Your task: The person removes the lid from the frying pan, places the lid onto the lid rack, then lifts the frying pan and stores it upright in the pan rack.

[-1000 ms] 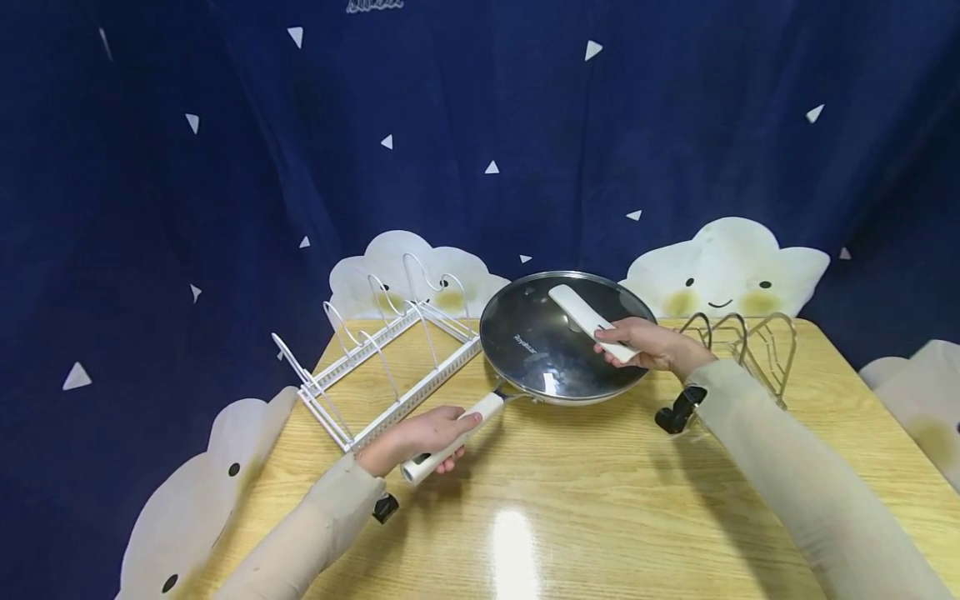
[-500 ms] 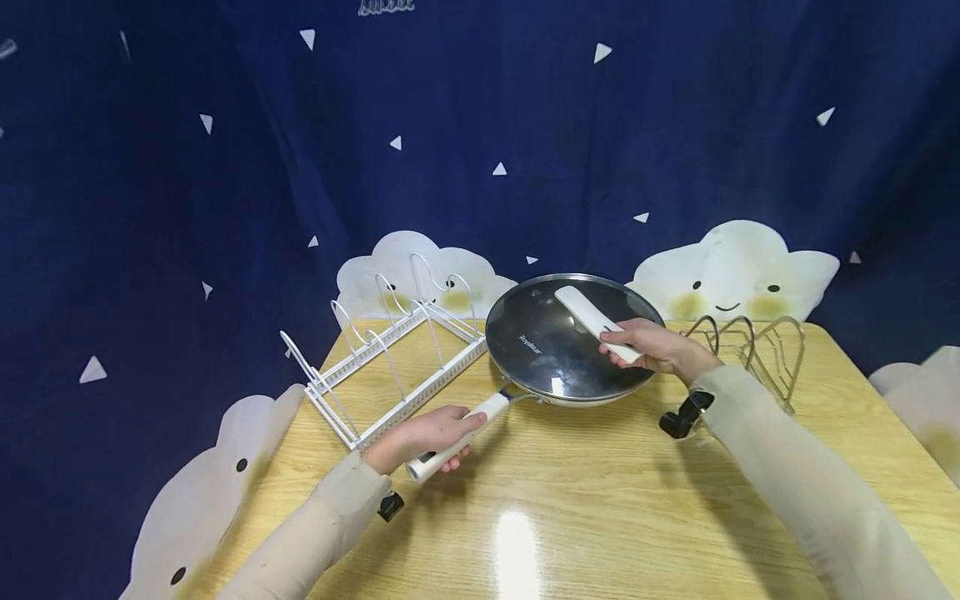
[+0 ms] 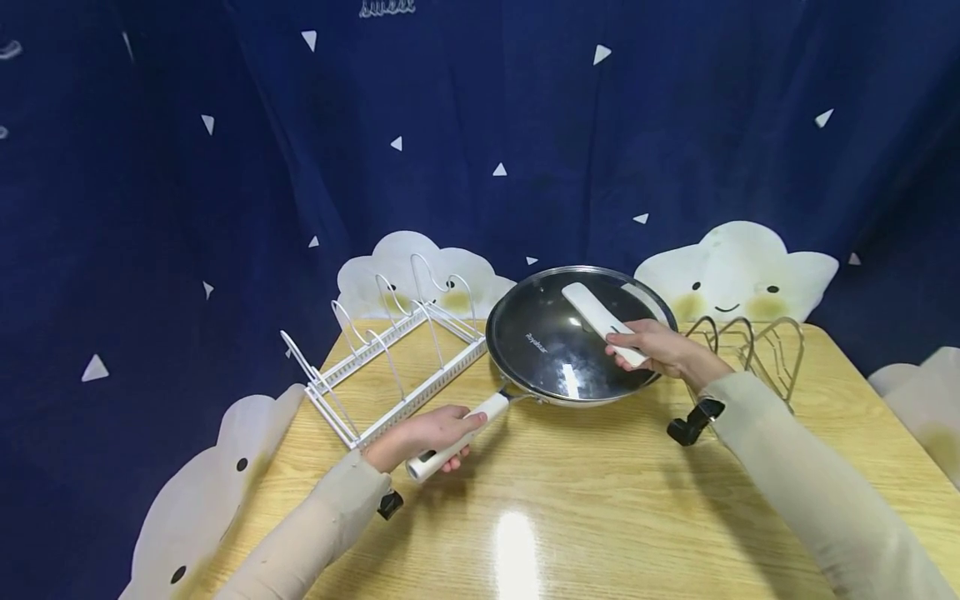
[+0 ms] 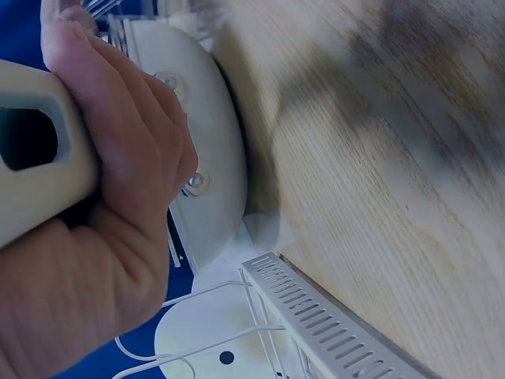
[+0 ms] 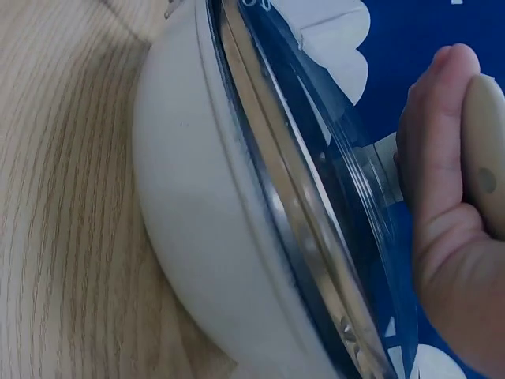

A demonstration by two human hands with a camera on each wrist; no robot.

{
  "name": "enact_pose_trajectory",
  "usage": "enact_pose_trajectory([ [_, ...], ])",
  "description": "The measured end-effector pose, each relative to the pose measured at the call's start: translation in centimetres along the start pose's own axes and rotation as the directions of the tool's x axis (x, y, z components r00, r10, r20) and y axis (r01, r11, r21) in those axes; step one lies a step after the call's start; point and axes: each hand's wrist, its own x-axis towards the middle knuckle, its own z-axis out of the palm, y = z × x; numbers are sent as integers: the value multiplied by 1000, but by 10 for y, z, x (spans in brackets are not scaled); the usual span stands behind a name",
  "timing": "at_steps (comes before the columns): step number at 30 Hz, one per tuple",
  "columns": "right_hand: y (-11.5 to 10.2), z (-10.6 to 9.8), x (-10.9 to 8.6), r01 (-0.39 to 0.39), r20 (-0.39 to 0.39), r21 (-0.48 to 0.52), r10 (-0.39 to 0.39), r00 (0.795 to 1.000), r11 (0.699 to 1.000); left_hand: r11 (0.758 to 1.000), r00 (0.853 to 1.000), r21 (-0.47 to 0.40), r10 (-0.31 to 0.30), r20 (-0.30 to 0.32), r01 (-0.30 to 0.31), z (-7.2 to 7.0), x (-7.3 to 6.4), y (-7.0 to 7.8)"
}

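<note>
A white pan (image 5: 197,197) with a long white handle (image 3: 491,407) sits at the back middle of the table. Over it lies a dark glass lid (image 3: 536,321) with a steel rim, set slightly off to the right in the head view. My left hand (image 3: 435,431) grips the pan handle, fingers curled under it; the left wrist view shows that hand (image 4: 130,150) close up. My right hand (image 3: 648,343) holds the long white lid handle (image 3: 591,308) at its near end. In the right wrist view, the lid's rim (image 5: 316,213) stands slightly away from the pan's rim.
To the left stands a white wire rack (image 3: 420,404) with upright loops, near the pan. A bronze-coloured wire rack (image 3: 780,358) is at the right, partly behind my right forearm. A dark blue curtain (image 3: 480,108) hangs behind the wooden table (image 3: 600,500).
My right hand has moved slightly right with the lid, and the lid's far and right edges have shifted outward over the pan. The left hand and pan barely move. The head view shifted slightly.
</note>
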Motion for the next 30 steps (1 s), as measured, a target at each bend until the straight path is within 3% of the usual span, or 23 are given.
enact_pose_trajectory([
  [14, -23, 24, -25, 100, 25, -108, -98, 995, 989, 999, 1000, 45, -26, 0, 26, 0, -1, 5],
  [19, -32, 33, -38, 135, 9, -124, -135, 991, 983, 990, 1000, 140, -31, -1, 31, -3, -1, 11],
  [22, -37, 36, -45, 147, -3, -121, -148, 989, 982, 972, 1000, 234, -26, -6, 27, -7, -1, 15],
  [27, -42, 35, -57, 173, -23, -125, -177, 984, 977, 905, 999, 424, -15, -39, 30, -15, -3, 28],
  [30, -44, 33, -64, 194, -38, -131, -200, 979, 972, 886, 998, 462, -27, -55, 49, -19, -4, 38],
])
